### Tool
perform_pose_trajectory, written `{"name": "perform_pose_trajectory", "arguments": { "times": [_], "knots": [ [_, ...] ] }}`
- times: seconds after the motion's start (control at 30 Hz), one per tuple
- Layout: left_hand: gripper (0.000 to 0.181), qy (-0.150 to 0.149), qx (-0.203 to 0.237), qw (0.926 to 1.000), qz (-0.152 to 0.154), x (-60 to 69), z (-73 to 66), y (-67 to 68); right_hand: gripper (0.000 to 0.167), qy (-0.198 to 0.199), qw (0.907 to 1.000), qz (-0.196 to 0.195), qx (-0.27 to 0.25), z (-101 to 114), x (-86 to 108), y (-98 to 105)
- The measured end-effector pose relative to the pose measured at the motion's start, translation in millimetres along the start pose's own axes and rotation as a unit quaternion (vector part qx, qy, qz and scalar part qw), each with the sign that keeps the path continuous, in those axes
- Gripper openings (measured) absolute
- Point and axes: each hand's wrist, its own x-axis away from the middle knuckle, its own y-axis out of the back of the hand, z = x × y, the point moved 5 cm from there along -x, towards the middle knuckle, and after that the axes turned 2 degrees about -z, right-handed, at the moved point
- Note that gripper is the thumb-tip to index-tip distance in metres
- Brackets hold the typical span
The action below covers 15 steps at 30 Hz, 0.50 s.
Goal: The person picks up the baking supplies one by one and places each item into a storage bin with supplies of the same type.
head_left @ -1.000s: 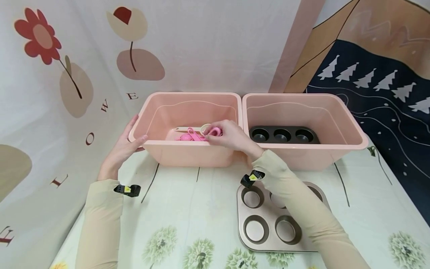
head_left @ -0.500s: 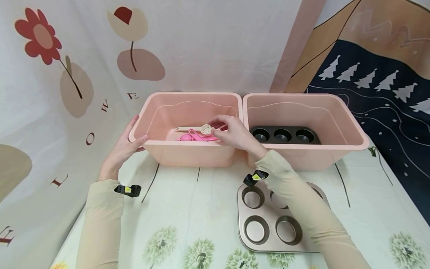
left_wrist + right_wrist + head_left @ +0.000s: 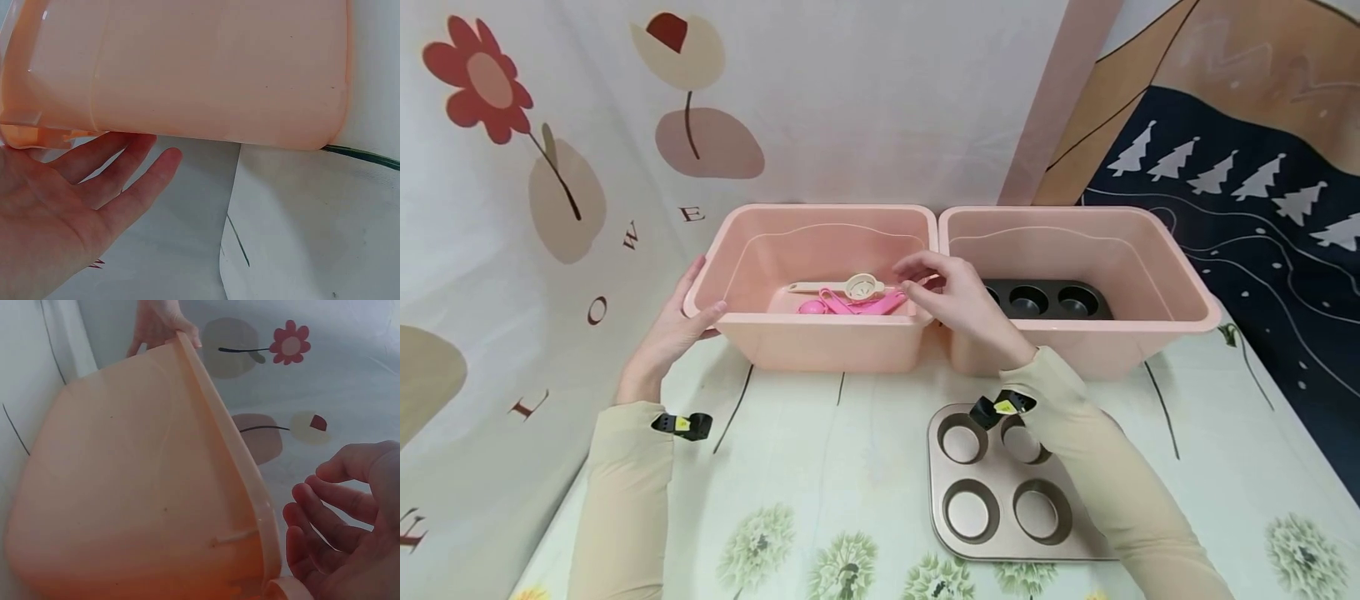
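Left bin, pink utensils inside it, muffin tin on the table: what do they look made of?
Left bin: probably plastic, smooth and semi-glossy; its wall shows small glints.
Pink utensils: likely plastic, from their uniform bright color; finish too small to judge.
Muffin tin: likely metal, satin greyish-brown, from the soft sheen in its cups.

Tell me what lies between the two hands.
The head view shows the left bin between the left hand and right hand, with pink utensils and a cream strainer inside.
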Motion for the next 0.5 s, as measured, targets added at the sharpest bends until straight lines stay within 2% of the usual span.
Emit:
{"name": "perform_pose_trajectory", "arguments": {
  "times": [0.23, 0.5],
  "knots": [
    [0.080, -0.007, -0.007, 0.9999, -0.009, 2.3, 0.1, -0.1, 0.019, 0.003, 1.0000, 0.002, 0.003, 2, 12.1, 9],
    [0.078, -0.018, -0.014, 0.9989, -0.041, 4.2, -1.0, -3.0, 0.018, -0.003, 0.9998, -0.012, 0.016, 5, 24.5, 20]
  ]
}}
